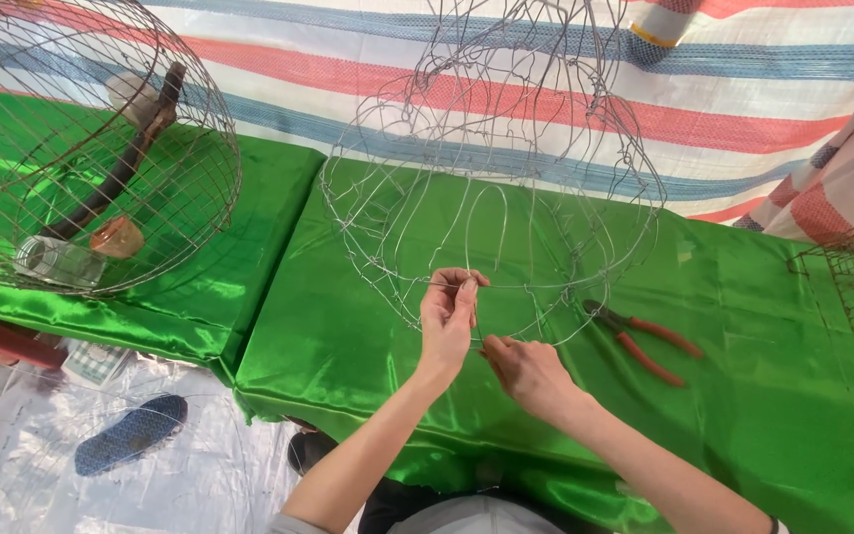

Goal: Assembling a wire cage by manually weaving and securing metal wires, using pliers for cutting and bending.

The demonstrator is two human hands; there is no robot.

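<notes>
Wire frame: an unfinished dome of thin silver wire (pixel 496 168) stands on the green satin tabletop (pixel 743 396), centre of the view, its lower rim right at the hands.
Left hand: the left hand (pixel 450 311) is up at the rim, fingers pinched narrow on a wire strand at the frame's 6 o'clock edge.
Right hand: the right hand (pixel 526 374) sits just at 4 o'clock of the left one, fingers closed on a thin wire; exactly where that wire runs, I cannot tell.
Pliers: red-handled pliers (pixel 644 341) lie on the cloth at 3 o'clock of the hands, near but untouched.
Finished cage: a round wire cage (pixel 91 148) rests at 10 o'clock on the neighbouring green tabletop.
Floor: a dark sandal (pixel 130 435) lies at 8 o'clock on clear sheeting.
</notes>
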